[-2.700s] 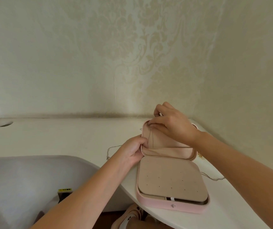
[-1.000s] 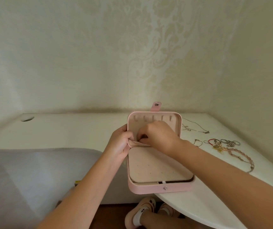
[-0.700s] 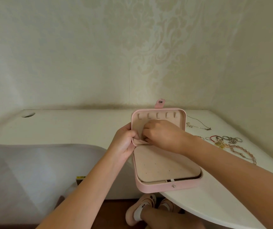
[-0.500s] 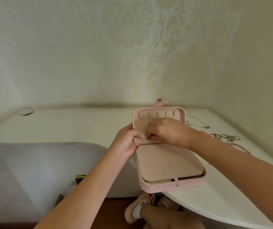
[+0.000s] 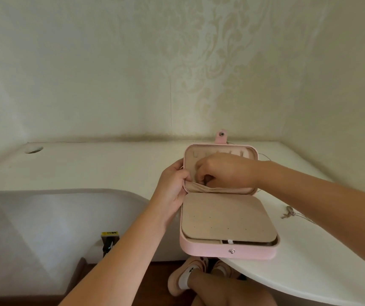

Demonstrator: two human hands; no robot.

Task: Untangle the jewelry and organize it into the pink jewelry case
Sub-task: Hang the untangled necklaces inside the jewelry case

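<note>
Lower on the lid than before, my right hand (image 5: 228,171) curls its fingers into the beige pocket (image 5: 221,190) of the open pink rectangular jewelry case (image 5: 210,250), holding I cannot tell what; my left hand (image 5: 172,186) grips its left edge, and a thin silver chain (image 5: 289,214) waits unsorted right of it.

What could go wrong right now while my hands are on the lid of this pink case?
1. The case overhangs the curved edge of the table at its near left corner; pressing down on it might tip it off.
2. The necklace lies right beside your right forearm, so drawing that arm back might drag it along.
</note>
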